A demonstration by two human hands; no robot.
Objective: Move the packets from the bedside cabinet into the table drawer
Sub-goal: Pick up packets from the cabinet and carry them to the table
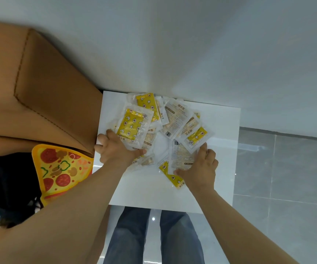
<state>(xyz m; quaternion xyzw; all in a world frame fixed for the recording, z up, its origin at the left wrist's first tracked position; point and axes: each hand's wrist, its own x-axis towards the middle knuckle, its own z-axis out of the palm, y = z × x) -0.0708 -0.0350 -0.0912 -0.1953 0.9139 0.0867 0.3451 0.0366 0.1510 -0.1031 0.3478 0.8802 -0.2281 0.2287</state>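
Note:
Several yellow-and-clear packets (174, 119) lie in a loose heap on the white top of the bedside cabinet (222, 130). My left hand (113, 149) grips a stack of packets (133, 126) at the heap's left side, thumb on top of the stack. On the right side, my right hand (199, 168) holds a white printed packet (180, 153), its fingers curled round the packet's near edge, and it also covers part of a yellow packet (170, 177). The table drawer is not in view.
A brown padded headboard (45, 92) stands against the cabinet's left side. A pizza-slice cushion (60, 168) and dark cloth (7, 187) lie below it. White wall runs behind the cabinet, grey floor tiles (287, 178) spread to the right, and my legs stand at the cabinet's front.

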